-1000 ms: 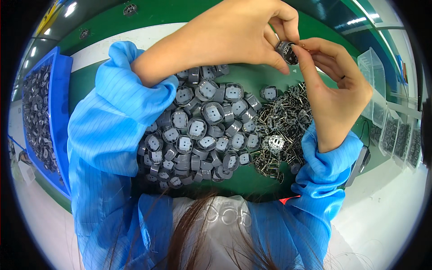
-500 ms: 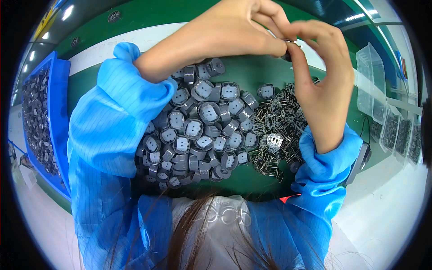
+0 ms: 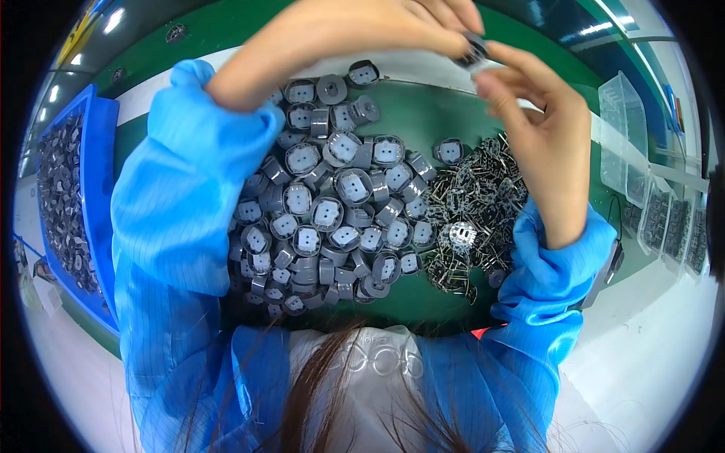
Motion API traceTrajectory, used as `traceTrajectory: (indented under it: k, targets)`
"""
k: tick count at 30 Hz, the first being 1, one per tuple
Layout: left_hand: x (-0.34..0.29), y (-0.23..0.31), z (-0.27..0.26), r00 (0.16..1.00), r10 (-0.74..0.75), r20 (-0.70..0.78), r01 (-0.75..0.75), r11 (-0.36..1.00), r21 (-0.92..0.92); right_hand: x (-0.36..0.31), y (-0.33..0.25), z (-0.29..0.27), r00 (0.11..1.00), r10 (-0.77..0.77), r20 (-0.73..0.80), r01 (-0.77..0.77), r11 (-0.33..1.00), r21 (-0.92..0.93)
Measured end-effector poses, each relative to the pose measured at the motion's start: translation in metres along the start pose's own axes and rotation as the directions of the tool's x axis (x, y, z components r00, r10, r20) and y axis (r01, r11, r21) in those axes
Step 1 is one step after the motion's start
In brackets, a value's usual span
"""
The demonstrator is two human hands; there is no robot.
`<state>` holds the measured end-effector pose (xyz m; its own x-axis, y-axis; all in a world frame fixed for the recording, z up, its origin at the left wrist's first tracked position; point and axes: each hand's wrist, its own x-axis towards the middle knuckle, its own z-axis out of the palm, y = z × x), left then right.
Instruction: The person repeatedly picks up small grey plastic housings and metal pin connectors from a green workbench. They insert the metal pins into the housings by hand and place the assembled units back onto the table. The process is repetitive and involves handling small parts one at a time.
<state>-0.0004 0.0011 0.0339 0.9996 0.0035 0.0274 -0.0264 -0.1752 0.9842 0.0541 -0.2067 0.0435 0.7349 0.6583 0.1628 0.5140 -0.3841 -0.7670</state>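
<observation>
A dark round part (image 3: pixel 473 50) sits above the far side of the green mat (image 3: pixel 415 104), pinched between the left hand's (image 3: pixel 408 21) thumb and fingers. The right hand (image 3: pixel 555 113) has thumb and index parted, the index tip at or just beside the part; contact is unclear. This piece seems mid-handling; whether it is finished cannot be told. Nearer, many grey housings (image 3: pixel 355 186) lie loose, with heaped metal pieces (image 3: pixel 462 235) to their right. A filled blue bin (image 3: pixel 100 196) stands far left.
</observation>
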Motion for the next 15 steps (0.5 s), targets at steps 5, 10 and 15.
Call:
traceTrajectory:
  k: [5,10,15]
  targets:
    - [0.004,-0.05,-0.074,0.909,0.016,-0.417,0.263,0.753,0.603,-0.012,0.005,-0.017,0.915,0.076,0.395,0.076,0.932,-0.355]
    - [-0.01,-0.065,-0.086,0.872,0.341,-0.35,0.206,0.393,0.896,-0.006,0.018,-0.026,0.842,-0.025,0.538,0.175,0.958,-0.229]
    - [0.008,-0.051,-0.033,0.903,0.41,0.126,-0.346,0.523,0.779,-0.007,0.037,-0.04,0.768,-0.14,0.625,0.291,0.946,-0.146]
